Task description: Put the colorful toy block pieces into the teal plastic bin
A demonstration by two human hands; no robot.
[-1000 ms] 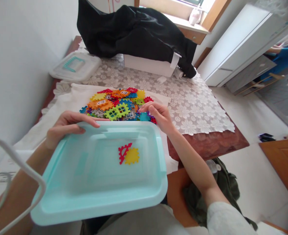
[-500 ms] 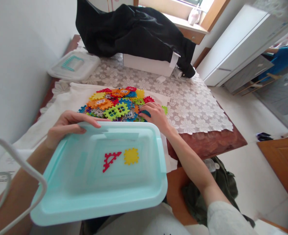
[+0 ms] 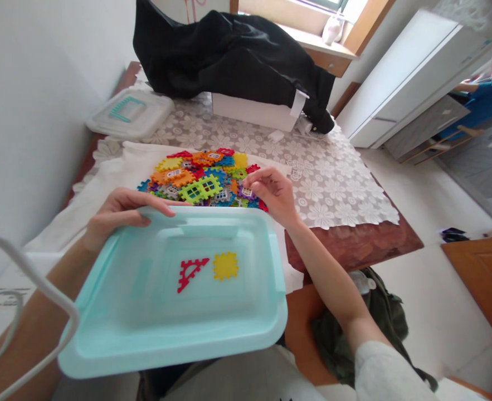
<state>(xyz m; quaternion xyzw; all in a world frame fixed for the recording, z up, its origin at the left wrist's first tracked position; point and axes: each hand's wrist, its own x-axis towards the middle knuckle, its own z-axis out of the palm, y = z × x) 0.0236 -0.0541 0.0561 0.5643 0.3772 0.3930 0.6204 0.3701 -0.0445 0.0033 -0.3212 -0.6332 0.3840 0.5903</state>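
A light turquoise plastic bin (image 3: 145, 348) is tilted toward me, its far rim gripped at the left by my left hand (image 3: 122, 214). Inside it lie a red triangular toothed piece (image 3: 190, 272) and a yellow square toothed piece (image 3: 225, 266). Beyond the rim is a heap of colourful interlocking plastic tiles (image 3: 199, 189), some with window grids. My right hand (image 3: 273, 195) is over the heap's right side, thumb and fingertips brought together. What they pinch, if anything, I cannot make out. Close under the fingertips is a purple tile with a white window (image 3: 247, 192).
The heap lies on a white cloth (image 3: 132, 161) over a lace-covered table (image 3: 333, 189). A translucent lid (image 3: 131, 114) lies back left; a white box (image 3: 254, 108) under black fabric (image 3: 237, 50) stands behind. A white cable (image 3: 40, 284) crosses near my left arm. Another person's blue sleeve (image 3: 477, 111) shows far right.
My right hand has risen slightly and moved right, fingers drawn together; the blue tile formerly under its fingers no longer shows there. The left hand keeps its hold on the bin.
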